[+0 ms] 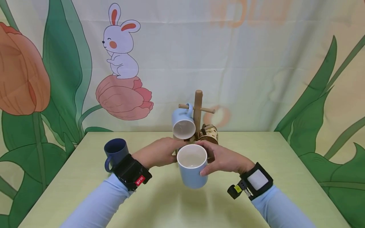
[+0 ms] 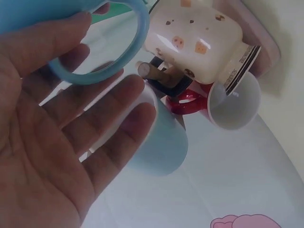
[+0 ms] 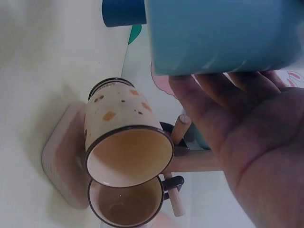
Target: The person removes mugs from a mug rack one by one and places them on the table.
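A light blue mug [image 1: 192, 177] with a white inside is held upright above the table, between both hands. My right hand [image 1: 225, 157] grips its right side, thumb on the front wall and fingers toward the back. At the mug's left rear is my left hand [image 1: 162, 152]. In the left wrist view its thumb and a finger meet the mug's handle [image 2: 140, 33], while the other fingers stretch out loosely. Just behind stands a wooden mug rack [image 1: 198, 110]. From it hang another light blue mug [image 1: 178, 117] and a cream patterned mug [image 3: 121, 111].
On the left side of the table [image 1: 242, 202] stands a navy mug [image 1: 119, 153]. The rack also bears a red mug [image 2: 235, 102] and a second dark-rimmed mug [image 3: 126, 202]. A printed curtain [image 1: 242, 63] hangs behind the table.
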Available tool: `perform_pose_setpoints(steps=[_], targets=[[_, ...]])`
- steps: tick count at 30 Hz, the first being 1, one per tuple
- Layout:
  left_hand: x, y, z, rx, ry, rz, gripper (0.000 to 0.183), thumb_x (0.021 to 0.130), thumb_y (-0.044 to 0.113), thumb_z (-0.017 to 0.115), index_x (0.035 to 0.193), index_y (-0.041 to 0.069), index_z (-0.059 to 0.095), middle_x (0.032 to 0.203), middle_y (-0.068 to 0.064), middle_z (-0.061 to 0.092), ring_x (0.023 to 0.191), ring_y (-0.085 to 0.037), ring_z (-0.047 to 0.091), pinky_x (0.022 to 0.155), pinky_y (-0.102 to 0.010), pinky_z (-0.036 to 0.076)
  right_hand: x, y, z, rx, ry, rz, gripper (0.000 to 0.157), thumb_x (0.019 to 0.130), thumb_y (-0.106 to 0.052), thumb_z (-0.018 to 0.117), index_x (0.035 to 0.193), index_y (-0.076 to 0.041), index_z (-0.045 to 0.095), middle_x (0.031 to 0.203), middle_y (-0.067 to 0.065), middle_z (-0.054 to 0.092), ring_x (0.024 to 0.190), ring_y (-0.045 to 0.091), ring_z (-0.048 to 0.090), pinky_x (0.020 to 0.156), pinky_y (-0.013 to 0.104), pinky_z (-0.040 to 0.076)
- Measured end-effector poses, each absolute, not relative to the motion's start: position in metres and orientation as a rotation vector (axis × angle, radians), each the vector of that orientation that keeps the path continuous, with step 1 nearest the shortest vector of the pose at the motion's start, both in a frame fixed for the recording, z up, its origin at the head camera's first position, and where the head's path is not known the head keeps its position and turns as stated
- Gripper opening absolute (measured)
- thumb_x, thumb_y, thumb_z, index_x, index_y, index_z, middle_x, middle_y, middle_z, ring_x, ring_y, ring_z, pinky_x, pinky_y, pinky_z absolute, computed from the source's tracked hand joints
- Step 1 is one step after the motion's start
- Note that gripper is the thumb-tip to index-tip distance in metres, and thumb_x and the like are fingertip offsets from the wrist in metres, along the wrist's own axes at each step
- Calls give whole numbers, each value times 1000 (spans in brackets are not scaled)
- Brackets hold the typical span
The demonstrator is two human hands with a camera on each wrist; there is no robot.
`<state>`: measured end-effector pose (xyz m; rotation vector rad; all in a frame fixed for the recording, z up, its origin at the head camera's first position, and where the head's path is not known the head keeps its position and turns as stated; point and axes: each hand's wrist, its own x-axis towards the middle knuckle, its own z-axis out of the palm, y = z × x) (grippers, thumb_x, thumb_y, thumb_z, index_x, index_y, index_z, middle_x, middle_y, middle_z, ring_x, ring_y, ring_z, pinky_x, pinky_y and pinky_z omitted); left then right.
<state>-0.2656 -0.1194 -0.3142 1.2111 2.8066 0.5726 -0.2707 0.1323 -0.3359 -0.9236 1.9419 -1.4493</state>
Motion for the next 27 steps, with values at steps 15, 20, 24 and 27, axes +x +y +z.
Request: perform_pose_setpoints(steps=[15,20,24,27], targets=[[-267,-128,-315,1311,2648,654,16,87,10,77,103,10,78,83,6,70,71,-7,59,72,-21,53,-275,135,-347,-993,1838,-1402,83,80,-25,83,147,-4,38,135,13,55,124,30,51,106,48,38],[-268,-134,-316,1338,2642,671,15,86,11,78,101,10,79,80,8,70,69,-5,58,67,-20,53,-276,134,-349,-1038,1812,-1396,83,82,-30,82,148,-4,39,135,13,54,125,30,51,107,47,37],[-268,-141,-317,1331,2631,713,15,86,14,79,100,11,79,79,10,70,68,-4,58,66,-21,53,-275,135,-347,-1017,1834,-1397,81,85,-27,80,149,-4,37,138,14,53,129,31,50,108,49,36],[-268,-146,-318,1282,2618,756,15,86,15,79,101,12,80,80,10,72,67,-4,61,66,-21,54,-274,135,-346,-997,1850,-1410,75,88,-20,76,150,-4,37,141,15,51,132,33,48,106,49,40]])
